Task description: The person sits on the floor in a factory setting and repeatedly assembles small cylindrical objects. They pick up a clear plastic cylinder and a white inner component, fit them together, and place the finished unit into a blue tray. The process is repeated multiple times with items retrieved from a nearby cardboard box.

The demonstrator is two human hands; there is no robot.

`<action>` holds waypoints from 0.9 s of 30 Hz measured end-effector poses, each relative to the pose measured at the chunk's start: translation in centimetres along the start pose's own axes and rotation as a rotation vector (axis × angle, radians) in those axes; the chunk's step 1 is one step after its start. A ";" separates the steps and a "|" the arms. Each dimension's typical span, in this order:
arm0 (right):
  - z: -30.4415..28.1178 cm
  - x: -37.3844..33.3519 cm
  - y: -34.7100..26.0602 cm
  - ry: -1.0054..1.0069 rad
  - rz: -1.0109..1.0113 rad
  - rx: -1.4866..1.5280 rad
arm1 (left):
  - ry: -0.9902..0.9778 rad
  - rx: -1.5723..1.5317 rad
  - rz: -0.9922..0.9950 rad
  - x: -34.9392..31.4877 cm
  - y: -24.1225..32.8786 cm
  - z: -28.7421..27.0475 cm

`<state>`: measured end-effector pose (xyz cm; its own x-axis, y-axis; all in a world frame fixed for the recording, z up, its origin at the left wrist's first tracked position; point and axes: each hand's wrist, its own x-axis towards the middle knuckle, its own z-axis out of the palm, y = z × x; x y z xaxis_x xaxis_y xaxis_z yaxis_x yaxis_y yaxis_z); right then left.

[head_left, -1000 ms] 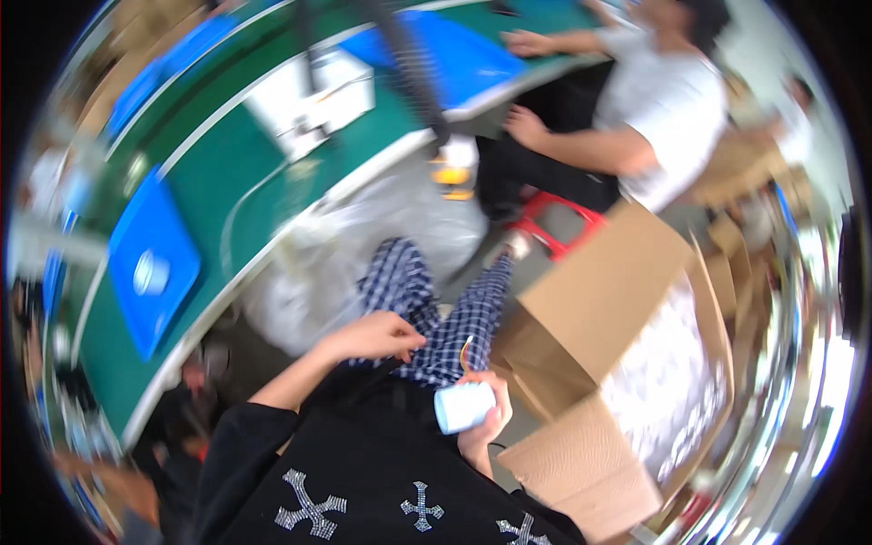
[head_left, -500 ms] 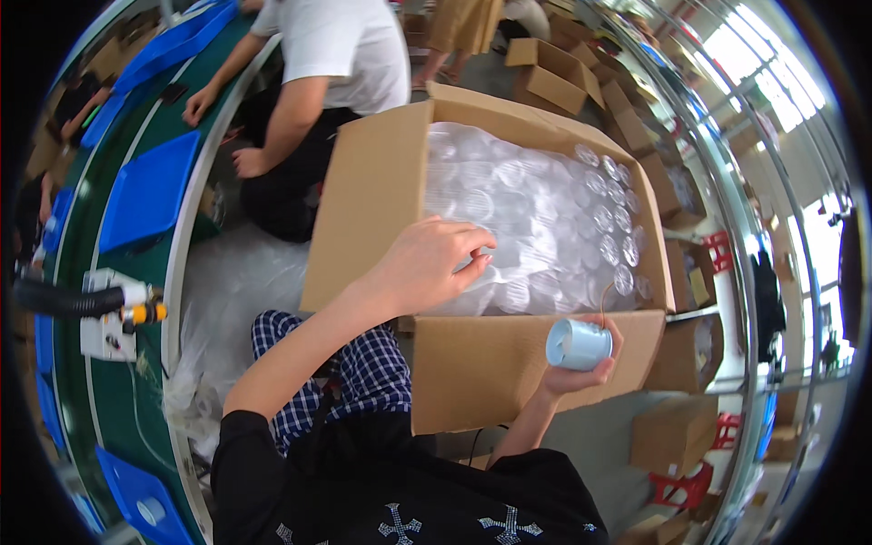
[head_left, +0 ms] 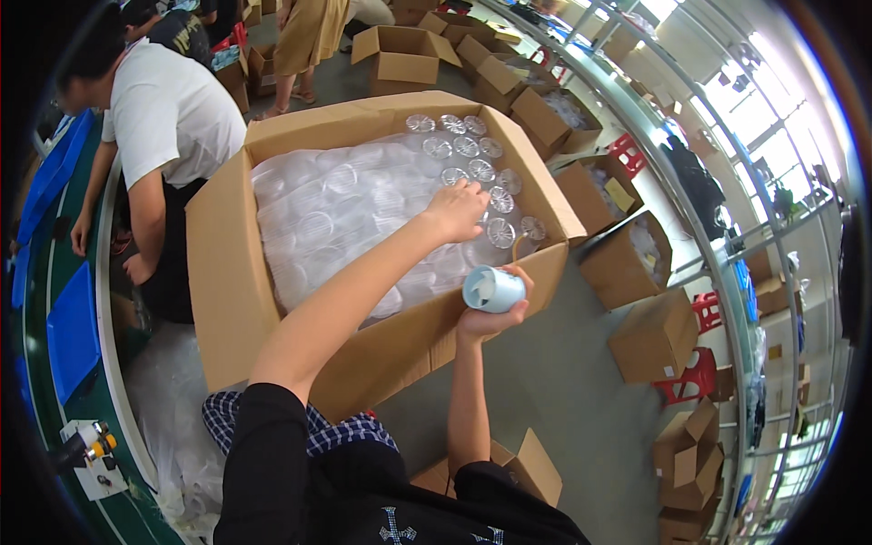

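A light blue, open-ended cylinder [head_left: 493, 289] with a white piece inside rests in my right hand [head_left: 509, 313], whose fingers wrap round it. A thin tan loop or cord rises beside it. Over the right part of a large open cardboard box [head_left: 381, 363], my left hand [head_left: 457, 213] bends its fingers down among clear round plastic pieces with ribs like spokes [head_left: 500, 232]. Its fingertips are partly hidden, so what they grip is not visible. Bagged clear round plastic pieces [head_left: 341, 218] in a thin film fill most of the box.
At left, a person in a white shirt [head_left: 173, 113] sits by a green conveyor [head_left: 68, 322] with blue trays [head_left: 74, 331]. Crumpled plastic film [head_left: 177, 400] lies beside it. Cardboard boxes [head_left: 663, 336], red stools [head_left: 692, 377] and a metal rack stand on the right.
My view has turned rightward. My left hand has moved from above the film-covered pieces to the clear spoked pieces at the box's right end. My right hand still holds the blue cylinder, closer to the box.
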<state>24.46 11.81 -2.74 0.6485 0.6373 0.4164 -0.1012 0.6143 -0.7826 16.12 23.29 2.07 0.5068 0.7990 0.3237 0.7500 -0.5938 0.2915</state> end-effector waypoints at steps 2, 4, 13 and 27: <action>-0.2 0.1 0.0 0.045 -0.004 0.001 | -0.079 0.045 -0.029 0.8 0.8 0.5; -0.2 0.1 0.2 0.064 -0.038 -0.020 | -0.102 0.081 -0.049 0.8 0.9 0.7; -0.8 0.8 1.4 0.023 -0.084 0.049 | 0.243 0.056 0.050 -6.1 -1.7 -3.5; 6.6 -28.0 -10.7 -1.217 0.344 0.172 | 1.327 -0.960 -1.039 -52.3 4.5 -9.6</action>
<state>2.40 -9.57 -3.01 -0.5278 0.7323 0.4303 -0.2809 0.3276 -0.9021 -11.08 -22.06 -4.91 -0.8518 0.5224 -0.0391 -0.1815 -0.2241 0.9575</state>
